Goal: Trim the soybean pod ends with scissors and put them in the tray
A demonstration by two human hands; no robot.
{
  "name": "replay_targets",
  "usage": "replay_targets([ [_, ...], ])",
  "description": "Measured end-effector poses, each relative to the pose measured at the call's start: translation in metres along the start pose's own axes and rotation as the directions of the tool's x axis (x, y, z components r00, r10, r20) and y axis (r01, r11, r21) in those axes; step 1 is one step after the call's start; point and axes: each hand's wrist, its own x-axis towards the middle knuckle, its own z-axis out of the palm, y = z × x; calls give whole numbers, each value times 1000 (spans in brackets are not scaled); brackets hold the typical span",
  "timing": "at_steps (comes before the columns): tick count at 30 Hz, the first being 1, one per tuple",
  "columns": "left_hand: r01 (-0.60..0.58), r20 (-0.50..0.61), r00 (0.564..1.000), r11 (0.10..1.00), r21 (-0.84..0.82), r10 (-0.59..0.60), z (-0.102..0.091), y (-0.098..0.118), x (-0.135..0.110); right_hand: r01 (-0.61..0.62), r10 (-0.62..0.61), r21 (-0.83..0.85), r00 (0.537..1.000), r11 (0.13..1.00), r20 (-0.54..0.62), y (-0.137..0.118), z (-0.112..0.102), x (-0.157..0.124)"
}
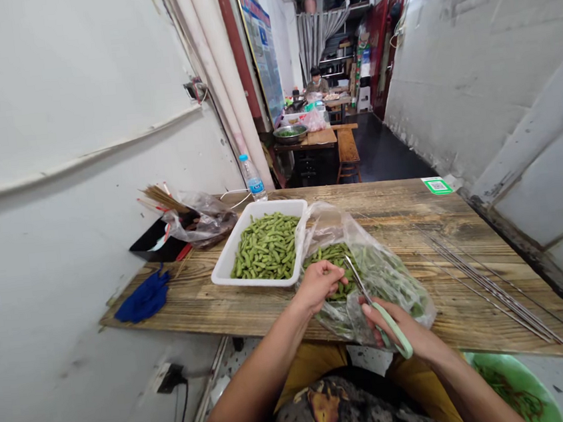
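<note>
My left hand [319, 284] is pinched shut over the open mouth of a clear plastic bag [394, 280] full of green bean pods, its fingertips among the pods. My right hand [399, 329] grips green-handled scissors [374, 302], whose blades point up toward my left fingers. Just left of the bag, a white rectangular tray [227, 264] holds a heap of green pods [265, 246]. Everything rests on a rough wooden table [413, 217] in front of me.
A bundle of thin metal skewers [490, 283] lies on the table's right side. A blue cloth [143, 301], a black tray with a bag of sticks [196, 220] and a water bottle [252, 177] stand at left. A green basin [519, 387] sits below right. A person sits far back.
</note>
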Motion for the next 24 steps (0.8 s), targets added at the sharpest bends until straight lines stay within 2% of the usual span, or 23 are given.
replay_targets([
  [4,-11,13,1000,1000,20,10,1,0,-2,20,-20,-32,1000,999,8,-6,3,-2],
  [9,2,16,1000,1000,-7,-2,2,0,-5,-44,45,38,999,998,0,-12,11,-5],
  [13,-2,9,1000,1000,-18,2,2,1,-6,-72,72,120,997,990,-2,-10,14,-4],
  [17,-8,6,1000,1000,-18,8,7,-1,-7,-42,44,90,999,995,-16,-6,16,-1],
  [20,-22,-20,1000,999,25,22,8,-3,-8,-65,70,111,997,992,-41,-1,17,3],
  [22,-99,-98,988,981,167,117,0,2,-7,-81,89,141,995,987,-51,3,15,5],
  [23,-164,-166,962,946,281,216,-7,7,-6,-89,98,158,994,983,-48,4,13,5],
  [24,-224,-245,906,882,414,344,-17,15,-4,-103,112,179,993,978,-40,6,11,5],
])
